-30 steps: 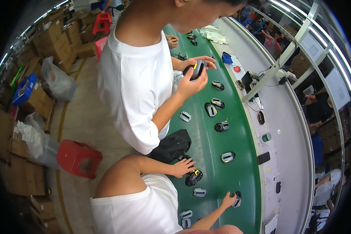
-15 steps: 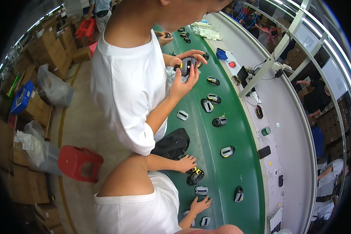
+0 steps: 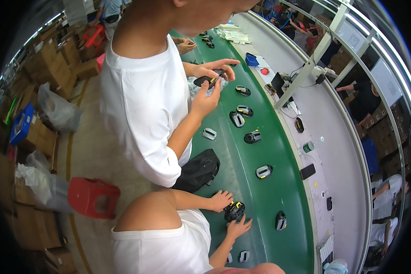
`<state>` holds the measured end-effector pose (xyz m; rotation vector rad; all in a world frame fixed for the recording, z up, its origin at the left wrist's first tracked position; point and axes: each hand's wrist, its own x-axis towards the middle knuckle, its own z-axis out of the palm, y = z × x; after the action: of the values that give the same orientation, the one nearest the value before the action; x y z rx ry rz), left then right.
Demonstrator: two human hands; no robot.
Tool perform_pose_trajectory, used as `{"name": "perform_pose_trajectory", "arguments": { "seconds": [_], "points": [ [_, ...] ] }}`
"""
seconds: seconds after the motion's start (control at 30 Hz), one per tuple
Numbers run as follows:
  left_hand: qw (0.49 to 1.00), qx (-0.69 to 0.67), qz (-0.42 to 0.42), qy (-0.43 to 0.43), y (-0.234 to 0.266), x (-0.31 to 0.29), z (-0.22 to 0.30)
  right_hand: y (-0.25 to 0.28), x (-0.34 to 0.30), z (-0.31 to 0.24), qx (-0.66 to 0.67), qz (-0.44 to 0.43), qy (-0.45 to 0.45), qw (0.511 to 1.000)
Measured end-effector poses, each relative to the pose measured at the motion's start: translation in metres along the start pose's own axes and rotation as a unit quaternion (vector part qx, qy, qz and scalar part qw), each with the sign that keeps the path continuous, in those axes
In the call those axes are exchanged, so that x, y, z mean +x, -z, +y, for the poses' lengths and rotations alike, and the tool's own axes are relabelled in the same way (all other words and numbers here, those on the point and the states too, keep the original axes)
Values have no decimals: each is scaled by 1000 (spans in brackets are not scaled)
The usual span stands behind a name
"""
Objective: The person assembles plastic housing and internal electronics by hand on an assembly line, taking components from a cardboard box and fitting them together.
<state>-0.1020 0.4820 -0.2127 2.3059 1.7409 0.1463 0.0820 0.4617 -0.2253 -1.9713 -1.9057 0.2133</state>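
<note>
A black plastic housing with yellow parts (image 3: 235,212) lies on the green belt in front of me. My left hand (image 3: 221,201) rests at its far-left side, fingers bent down onto its edge. At the near side of the housing is my right hand (image 3: 238,228), its fingers spread and its fingertips close against the edge. The grey shell that lay beside the housing is mostly hidden by this hand. Another grey slotted shell (image 3: 244,256) lies closer to me. A black bag (image 3: 198,171) sits to the left of my left hand.
A co-worker in a white shirt (image 3: 141,100) stands at my left, holding a black and yellow housing (image 3: 208,80). Several grey-and-black housings lie along the green belt (image 3: 278,196). Beyond it, a ledge carries a phone (image 3: 308,171) and a bottle (image 3: 308,146). A red stool (image 3: 93,198) stands behind.
My right hand has moved away from me to the near side of the black and yellow housing, covering the grey shell. The housing has shifted slightly right. The co-worker has tilted their housing.
</note>
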Motion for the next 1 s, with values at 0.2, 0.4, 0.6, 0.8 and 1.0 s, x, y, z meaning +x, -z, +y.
{"name": "perform_pose_trajectory", "arguments": {
  "seconds": [0.2, 0.4, 0.6, 0.8, 1.0],
  "points": [
    [999, -13, -27, 34, 11, 2, -5, 16, -7, 11, 33, -90, -42, 995],
    [991, -3, -70, 111, 45, 17, -17, 19, -17, -18, 4, -77, 20, 997],
    [998, -48, 1, 40, 24, 14, -22, 21, -25, -4, 206, -124, -250, 938],
    [998, -56, -3, 34, 5, -4, -21, 36, -33, 5, 634, -116, -360, 674],
    [959, -266, 96, -17, 37, 1, 7, 85, -17, -21, 752, -93, -317, 571]
  ]
}}
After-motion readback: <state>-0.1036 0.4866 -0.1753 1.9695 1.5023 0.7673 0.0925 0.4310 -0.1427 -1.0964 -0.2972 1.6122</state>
